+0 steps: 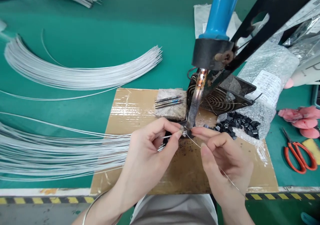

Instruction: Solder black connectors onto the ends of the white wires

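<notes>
Just below the frame's centre, the left grip (150,151) pinched a white cable (165,137) lying crosswise toward the soldering iron (196,105), the right grip (223,155) holding thin wire (231,181) slanting up-left.

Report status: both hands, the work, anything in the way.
Left hand pinching thin white wire. Right hand gripping thin silvery metal strand. Blue-handled soldering iron tip-down between hands, very close; nothing else visibly blocking.

Long thin white wires (75,151) extend from the left onto the flat brown cardboard sheet (135,108); orange-handled metal scissors (300,157) lie right.
</notes>
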`<state>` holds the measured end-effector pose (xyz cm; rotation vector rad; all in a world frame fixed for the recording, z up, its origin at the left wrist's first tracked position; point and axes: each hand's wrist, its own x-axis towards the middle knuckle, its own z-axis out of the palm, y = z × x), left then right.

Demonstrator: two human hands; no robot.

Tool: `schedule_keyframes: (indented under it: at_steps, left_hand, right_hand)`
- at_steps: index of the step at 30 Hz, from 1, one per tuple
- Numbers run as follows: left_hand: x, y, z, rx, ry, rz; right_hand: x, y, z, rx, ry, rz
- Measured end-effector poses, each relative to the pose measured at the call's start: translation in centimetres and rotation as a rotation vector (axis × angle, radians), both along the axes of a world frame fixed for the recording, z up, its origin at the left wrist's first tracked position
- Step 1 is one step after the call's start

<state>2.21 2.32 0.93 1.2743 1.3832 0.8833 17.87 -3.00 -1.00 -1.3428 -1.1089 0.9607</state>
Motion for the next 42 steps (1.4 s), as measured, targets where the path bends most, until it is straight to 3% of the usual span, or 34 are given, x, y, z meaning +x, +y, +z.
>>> schedule_keyframes:
  at_steps: [16,26,33,42]
  left_hand:
    - [0.29,0.24,0.54,-0.018,-0.018,-0.001]
    - [0.06,0.13,0.59,-0.027,-0.006,-0.006]
    - [0.25,0.20,0.47,0.016,0.002,-0.007]
    - [0.15,0.14,0.35,0.082,0.031,-0.010]
  right_hand:
    - [-0.30,0.41,0.60,-0.042,0.007,-0.076]
    - [-0.11,0.43,0.00,0.027,0.012,-0.055]
    - [-0.55,0.32,0.68,-0.042,0.035,-0.092]
    - [-0.08,0.43,-0.08,0.049,0.011,-0.067]
